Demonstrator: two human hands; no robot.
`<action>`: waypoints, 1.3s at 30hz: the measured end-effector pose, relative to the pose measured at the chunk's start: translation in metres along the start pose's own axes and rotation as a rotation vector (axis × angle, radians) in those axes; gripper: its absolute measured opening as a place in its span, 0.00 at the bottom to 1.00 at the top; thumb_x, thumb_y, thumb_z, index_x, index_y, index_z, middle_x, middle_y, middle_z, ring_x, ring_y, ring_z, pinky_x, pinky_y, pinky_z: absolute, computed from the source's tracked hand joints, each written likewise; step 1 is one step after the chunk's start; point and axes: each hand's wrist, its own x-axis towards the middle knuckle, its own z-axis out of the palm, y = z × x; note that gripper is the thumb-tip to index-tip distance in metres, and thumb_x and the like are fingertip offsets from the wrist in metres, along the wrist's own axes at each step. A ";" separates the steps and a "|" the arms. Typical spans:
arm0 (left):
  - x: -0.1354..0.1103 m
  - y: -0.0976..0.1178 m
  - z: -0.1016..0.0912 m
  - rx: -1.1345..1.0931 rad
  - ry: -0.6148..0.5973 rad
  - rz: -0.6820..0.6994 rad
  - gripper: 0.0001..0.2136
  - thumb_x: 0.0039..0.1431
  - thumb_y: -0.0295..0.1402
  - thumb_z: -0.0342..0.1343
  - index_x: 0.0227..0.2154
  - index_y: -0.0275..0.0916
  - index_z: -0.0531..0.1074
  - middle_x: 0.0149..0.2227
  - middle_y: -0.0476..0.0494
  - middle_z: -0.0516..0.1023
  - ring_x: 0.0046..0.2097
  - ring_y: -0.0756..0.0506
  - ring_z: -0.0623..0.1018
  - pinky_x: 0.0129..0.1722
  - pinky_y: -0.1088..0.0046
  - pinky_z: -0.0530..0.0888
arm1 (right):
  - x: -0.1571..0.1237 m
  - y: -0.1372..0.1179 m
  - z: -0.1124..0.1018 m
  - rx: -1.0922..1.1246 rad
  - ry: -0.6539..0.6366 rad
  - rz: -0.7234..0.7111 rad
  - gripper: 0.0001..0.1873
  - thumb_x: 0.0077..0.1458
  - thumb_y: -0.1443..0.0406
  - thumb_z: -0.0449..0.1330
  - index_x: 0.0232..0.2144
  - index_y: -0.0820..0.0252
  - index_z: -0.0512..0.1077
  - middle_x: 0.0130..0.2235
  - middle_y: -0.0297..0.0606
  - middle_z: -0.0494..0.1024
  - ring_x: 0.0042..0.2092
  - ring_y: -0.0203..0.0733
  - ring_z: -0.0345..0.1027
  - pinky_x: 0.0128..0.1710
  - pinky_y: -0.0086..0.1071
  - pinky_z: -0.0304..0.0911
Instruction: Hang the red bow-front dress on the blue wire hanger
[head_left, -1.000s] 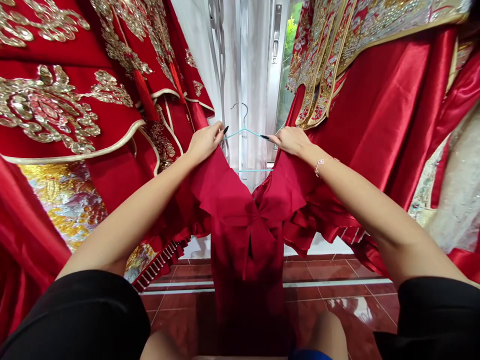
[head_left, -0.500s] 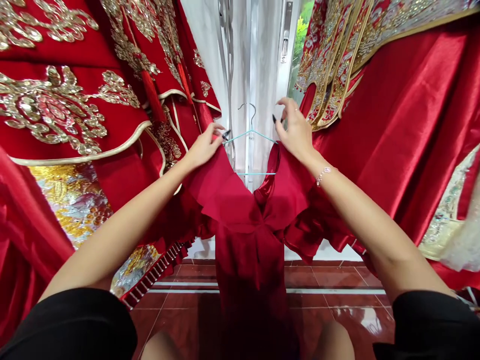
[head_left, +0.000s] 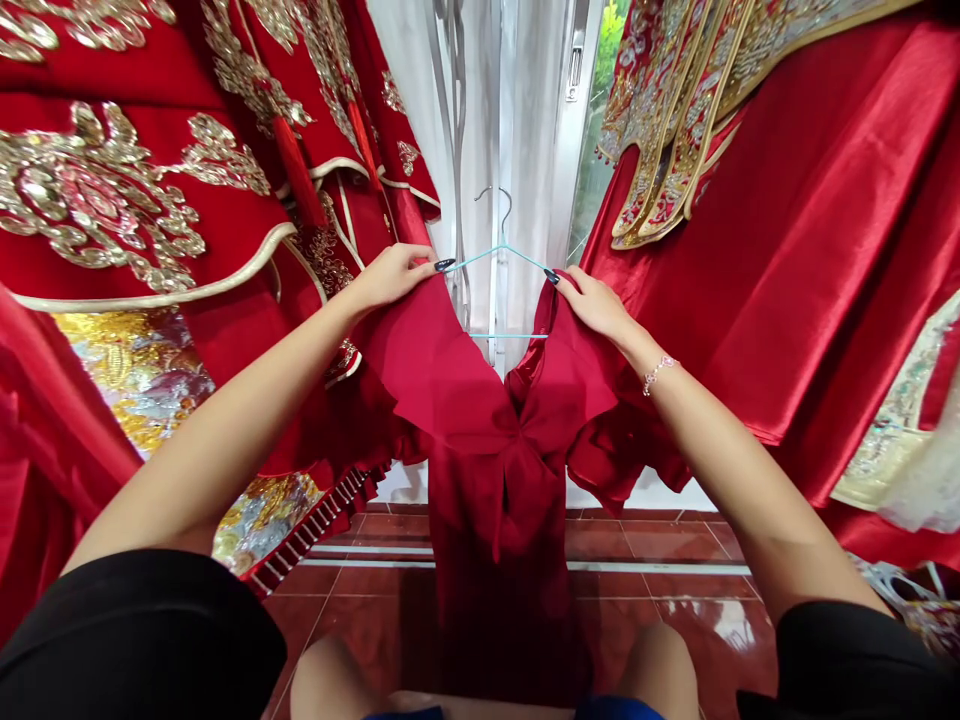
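Observation:
A dark red dress (head_left: 495, 410) with a V neckline and wide ruffled shoulders hangs on a thin light-blue wire hanger (head_left: 501, 248) in front of me. The hanger's metal hook points up and is free. At the dress's left shoulder, my left hand (head_left: 397, 275) is closed with its thumb over the fabric and hanger arm. On the opposite shoulder my right hand (head_left: 592, 300) pinches the fabric and hanger in the same way. Fingers behind the cloth are partly hidden. The skirt falls down toward my knees.
Red garments with sequin embroidery (head_left: 97, 200) hang close on the left. A red satin skirt (head_left: 750, 270) hangs on the right beneath a beaded top (head_left: 667, 150). Behind the hanger are pale curtains (head_left: 517, 130) and a door frame (head_left: 574, 130). Red tiles (head_left: 375, 610) cover the floor.
My right hand, lifted with fingers apart before, has come down and closed on the dress's right shoulder. My left hand keeps its hold. The hanger appears slightly higher in view.

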 end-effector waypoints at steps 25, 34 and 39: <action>0.047 -0.025 -0.023 0.116 -0.124 0.206 0.20 0.60 0.48 0.58 0.34 0.31 0.77 0.61 0.31 0.62 0.66 0.36 0.59 0.66 0.55 0.61 | -0.003 -0.025 0.013 -0.013 0.272 0.124 0.17 0.62 0.55 0.50 0.27 0.55 0.71 0.35 0.41 0.80 0.40 0.49 0.71 0.34 0.34 0.54; 0.006 0.007 0.017 0.219 0.150 0.270 0.17 0.68 0.40 0.49 0.55 0.38 0.66 0.64 0.31 0.61 0.68 0.39 0.60 0.66 0.54 0.62 | -0.002 -0.015 0.014 0.055 0.247 0.044 0.15 0.63 0.57 0.49 0.36 0.56 0.73 0.35 0.42 0.78 0.41 0.49 0.71 0.42 0.41 0.62; -0.123 0.037 0.002 0.333 0.364 0.354 0.20 0.64 0.32 0.53 0.59 0.47 0.69 0.62 0.36 0.69 0.65 0.37 0.68 0.66 0.47 0.62 | -0.052 -0.010 -0.029 0.259 0.580 -0.286 0.22 0.59 0.62 0.54 0.56 0.54 0.69 0.56 0.47 0.72 0.59 0.49 0.66 0.60 0.48 0.64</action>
